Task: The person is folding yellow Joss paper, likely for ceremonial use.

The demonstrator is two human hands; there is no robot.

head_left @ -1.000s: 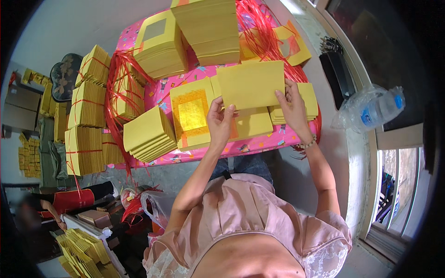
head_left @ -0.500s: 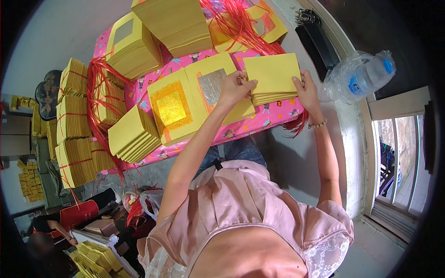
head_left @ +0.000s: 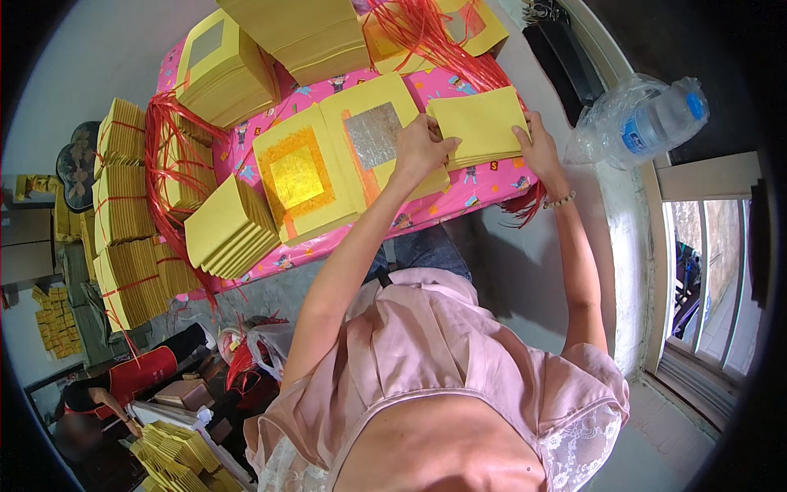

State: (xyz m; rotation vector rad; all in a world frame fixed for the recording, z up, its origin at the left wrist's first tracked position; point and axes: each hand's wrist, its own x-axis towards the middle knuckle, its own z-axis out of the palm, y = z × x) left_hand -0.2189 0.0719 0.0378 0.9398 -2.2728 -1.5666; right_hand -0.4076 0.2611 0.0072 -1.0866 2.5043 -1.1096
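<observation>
A small stack of folded yellow paper lies at the table's right end, between my two hands. My left hand is at its left edge, fingers curled, with thumb and fingertips at the paper. At the right edge my right hand grips the stack, thumb on top and its other fingers behind. Left of my hands lie two flat yellow sheets, one bearing a silver square, the other a gold square with an orange border. Another stepped stack of folded yellow paper rests farther left.
Tall yellow paper stacks stand at the back of the pink patterned table cover. Red strings drape there and at the left, beside tied bundles. A bagged water bottle is at right. Another person in red is lower left.
The stack between my hands is lower and its layers sit closer together. Both hands still hold its sides. The whole view has shifted slightly.
</observation>
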